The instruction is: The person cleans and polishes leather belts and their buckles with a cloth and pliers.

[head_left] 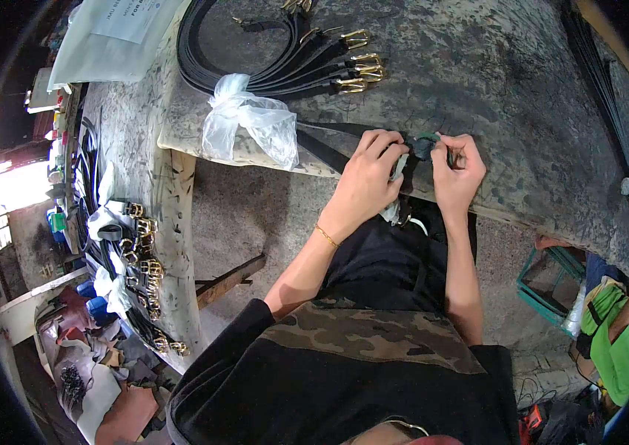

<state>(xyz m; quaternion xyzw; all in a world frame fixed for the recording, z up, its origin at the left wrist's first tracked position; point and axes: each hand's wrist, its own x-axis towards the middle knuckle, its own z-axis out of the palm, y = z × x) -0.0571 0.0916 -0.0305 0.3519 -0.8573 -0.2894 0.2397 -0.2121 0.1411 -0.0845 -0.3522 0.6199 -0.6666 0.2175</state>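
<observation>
Near the front edge of the worn table, my left hand (373,174) is closed around the end of a black strap (322,150) and some pale plastic. My right hand (459,170) pinches the edge of a small dark round piece with a green rim (425,146), just right of my left hand. The strap runs left beneath a knotted clear plastic bag (247,122). Behind that bag lies a curved bundle of black belts (214,55) with gold buckles (362,67). What lies under my left fingers is hidden.
A labelled plastic packet (118,44) lies at the back left. More buckled belts (140,267) hang along the left bench. Black straps (603,81) run along the table's right side. A co-worker in green (618,334) and a green crate (551,282) are at the lower right.
</observation>
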